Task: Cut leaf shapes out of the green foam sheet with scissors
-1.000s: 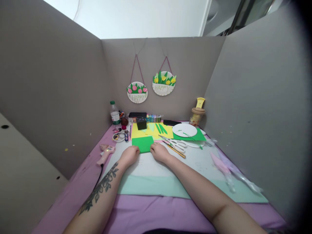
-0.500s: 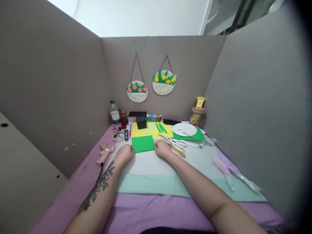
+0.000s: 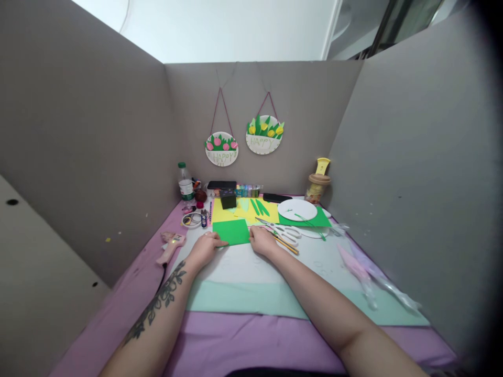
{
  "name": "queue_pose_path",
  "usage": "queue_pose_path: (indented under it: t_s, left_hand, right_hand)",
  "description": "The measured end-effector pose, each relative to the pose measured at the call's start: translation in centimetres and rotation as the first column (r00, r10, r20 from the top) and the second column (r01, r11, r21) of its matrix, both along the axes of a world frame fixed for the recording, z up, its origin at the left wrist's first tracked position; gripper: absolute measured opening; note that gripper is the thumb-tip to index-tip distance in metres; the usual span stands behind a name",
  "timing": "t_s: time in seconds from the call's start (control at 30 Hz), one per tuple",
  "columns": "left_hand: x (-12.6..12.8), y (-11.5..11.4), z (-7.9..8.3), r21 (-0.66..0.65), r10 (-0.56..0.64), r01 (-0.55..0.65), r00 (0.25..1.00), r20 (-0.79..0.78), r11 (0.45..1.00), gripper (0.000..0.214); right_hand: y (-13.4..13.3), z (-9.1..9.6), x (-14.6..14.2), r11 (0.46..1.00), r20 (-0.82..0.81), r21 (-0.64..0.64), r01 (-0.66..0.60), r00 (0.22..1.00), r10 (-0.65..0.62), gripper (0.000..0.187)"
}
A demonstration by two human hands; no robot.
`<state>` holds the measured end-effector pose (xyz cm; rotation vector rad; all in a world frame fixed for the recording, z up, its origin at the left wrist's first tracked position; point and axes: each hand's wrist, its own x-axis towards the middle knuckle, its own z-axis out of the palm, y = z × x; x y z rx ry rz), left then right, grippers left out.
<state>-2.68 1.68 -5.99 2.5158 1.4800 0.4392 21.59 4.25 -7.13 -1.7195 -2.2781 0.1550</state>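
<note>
Currently the green sheet (image 3: 232, 231) is laid flat on the counter (image 3: 236, 345), just near of the yellow sheet (image 3: 240, 210). The left grip (image 3: 204, 248) is spread flat over its near left corner. The right grip (image 3: 262, 242) is curled at its near right edge; whether paper is pinched cannot be told. Uneven pressure could skew or crease the sheet, and the scissors (image 3: 281, 230) just right could be knocked.
</note>
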Motion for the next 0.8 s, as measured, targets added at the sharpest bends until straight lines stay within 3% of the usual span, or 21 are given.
queue_pose_path:
  t_s: [0.4, 0.47, 0.63, 0.8]
  left_hand:
    - [0.7, -0.4, 0.2, 0.058, -0.012, 0.023, 0.984, -0.179, 0.998, 0.039]
    - [0.9, -0.5, 0.4, 0.062, -0.009, 0.022, 0.98, -0.197, 0.998, 0.037]
    - [1.2, -0.7, 0.5, 0.069, -0.011, 0.028, 0.973, -0.229, 0.997, 0.032]
    - [1.4, -1.1, 1.2, 0.071, 0.005, 0.013, 0.969, -0.246, 0.997, 0.033]
  right_hand:
    - [-0.3, 0.2, -0.1, 1.0, -0.03, -0.007, 0.006, 1.0, -0.006, 0.014]
    - [-1.0, 0.5, -0.6, 0.998, -0.034, 0.043, -0.041, 0.999, 0.042, 0.019]
    - [-3.5, 1.1, -3.1, 0.938, 0.024, 0.099, -0.331, 0.944, 0.33, 0.033]
    - [-4.6, 1.3, -4.2, 0.948, 0.114, 0.026, -0.318, 0.943, 0.314, 0.041]
